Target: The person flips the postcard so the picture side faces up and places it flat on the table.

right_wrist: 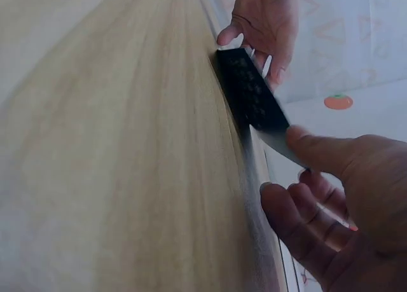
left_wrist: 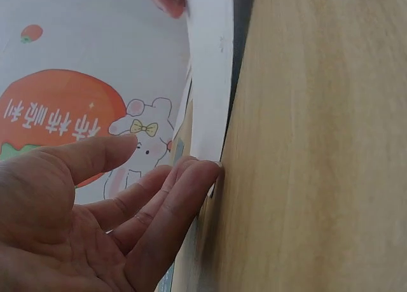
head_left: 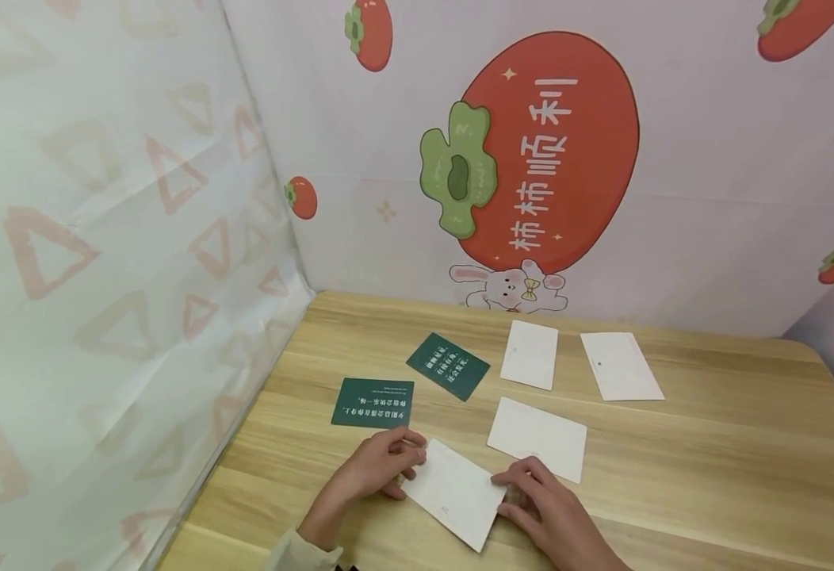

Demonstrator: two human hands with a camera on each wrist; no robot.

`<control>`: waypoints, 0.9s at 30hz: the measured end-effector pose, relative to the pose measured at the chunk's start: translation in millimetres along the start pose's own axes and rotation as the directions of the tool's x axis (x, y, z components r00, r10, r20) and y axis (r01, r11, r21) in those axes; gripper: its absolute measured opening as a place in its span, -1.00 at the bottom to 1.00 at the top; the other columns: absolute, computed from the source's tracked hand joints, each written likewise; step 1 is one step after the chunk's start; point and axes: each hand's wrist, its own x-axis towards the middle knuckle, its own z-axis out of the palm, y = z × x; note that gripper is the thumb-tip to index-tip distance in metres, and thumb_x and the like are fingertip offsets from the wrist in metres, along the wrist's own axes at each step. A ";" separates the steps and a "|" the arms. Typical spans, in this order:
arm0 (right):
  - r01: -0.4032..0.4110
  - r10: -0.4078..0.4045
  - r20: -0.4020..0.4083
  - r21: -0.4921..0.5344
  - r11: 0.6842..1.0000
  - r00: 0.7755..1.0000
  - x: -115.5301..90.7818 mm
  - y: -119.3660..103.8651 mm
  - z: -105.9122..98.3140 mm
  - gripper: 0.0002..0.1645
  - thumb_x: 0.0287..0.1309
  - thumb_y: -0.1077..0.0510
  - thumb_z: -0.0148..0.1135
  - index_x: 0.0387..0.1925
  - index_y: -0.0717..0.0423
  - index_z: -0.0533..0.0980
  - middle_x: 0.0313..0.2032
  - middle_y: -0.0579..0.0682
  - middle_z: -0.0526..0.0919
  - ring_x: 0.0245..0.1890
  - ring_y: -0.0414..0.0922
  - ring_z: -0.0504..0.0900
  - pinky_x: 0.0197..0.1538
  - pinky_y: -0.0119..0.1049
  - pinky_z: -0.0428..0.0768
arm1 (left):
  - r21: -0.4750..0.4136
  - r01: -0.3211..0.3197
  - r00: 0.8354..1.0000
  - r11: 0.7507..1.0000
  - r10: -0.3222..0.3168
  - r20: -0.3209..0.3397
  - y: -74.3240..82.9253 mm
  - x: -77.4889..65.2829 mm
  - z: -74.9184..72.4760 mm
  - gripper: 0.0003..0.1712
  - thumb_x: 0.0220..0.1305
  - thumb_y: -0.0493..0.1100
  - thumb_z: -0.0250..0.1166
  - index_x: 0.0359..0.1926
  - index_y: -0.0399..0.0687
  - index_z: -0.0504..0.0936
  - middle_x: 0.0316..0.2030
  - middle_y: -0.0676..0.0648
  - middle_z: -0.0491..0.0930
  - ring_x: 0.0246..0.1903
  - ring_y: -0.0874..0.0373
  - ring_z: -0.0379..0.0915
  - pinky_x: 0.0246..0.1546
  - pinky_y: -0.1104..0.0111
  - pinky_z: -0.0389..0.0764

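A white card (head_left: 454, 490) lies at a slant just above the wooden table, between my two hands. Its dark underside with pale lettering shows in the right wrist view. My right hand (head_left: 548, 507) pinches its right end between thumb and fingers. At the left end, fingertips of my left hand (head_left: 383, 466) touch the card's edge; in the left wrist view the thumb stands apart from the card (left_wrist: 212, 82). A green card with white writing (head_left: 373, 403) lies just beyond my left hand, and another white card (head_left: 538, 438) beyond the right.
Farther back on the table (head_left: 717, 460) lie a second green card (head_left: 449, 365) and two white cards, one upright-looking (head_left: 529, 354) and one slanted (head_left: 621, 365). A patterned curtain (head_left: 103, 277) borders the left side; a persimmon-printed backdrop (head_left: 702, 214) rises behind.
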 end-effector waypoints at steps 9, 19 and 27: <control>0.199 -0.200 -0.144 -0.018 0.980 0.969 5.3 1.6 4.8 -0.52 0.11 0.24 0.66 -0.13 -0.37 0.64 0.10 -0.29 0.67 0.07 -0.30 0.66 0.05 -0.72 0.53 | -0.016 -0.012 1.000 1.000 0.012 0.009 0.7 -3.3 -2.8 -0.58 0.59 -0.03 0.35 0.27 -0.19 0.65 -0.09 -0.09 0.74 -0.22 0.08 0.64 -0.44 0.18 0.85; 0.200 -0.184 -0.221 0.052 0.978 0.958 8.3 3.3 7.5 -0.53 0.24 0.32 0.55 -0.07 -0.30 0.59 0.06 -0.28 0.67 -0.04 -0.36 0.62 -0.30 -0.64 0.56 | -0.053 -0.172 0.985 0.984 0.172 -0.002 -13.9 -1.7 -12.2 -0.59 0.64 -0.01 0.30 0.27 -0.19 0.67 0.10 -0.17 0.75 0.00 0.08 0.67 -0.20 0.23 0.88; 0.175 -0.161 -0.240 0.037 0.984 0.957 10.1 4.6 7.8 -0.54 0.26 0.36 0.51 -0.03 -0.23 0.59 0.02 -0.32 0.68 -0.12 -0.42 0.62 -0.32 -0.65 0.53 | 0.000 -0.274 0.962 0.962 0.274 0.002 -19.6 0.5 -16.3 -0.70 0.62 -0.40 0.13 0.19 -0.17 0.68 0.13 -0.23 0.73 0.11 0.01 0.67 -0.02 0.31 0.85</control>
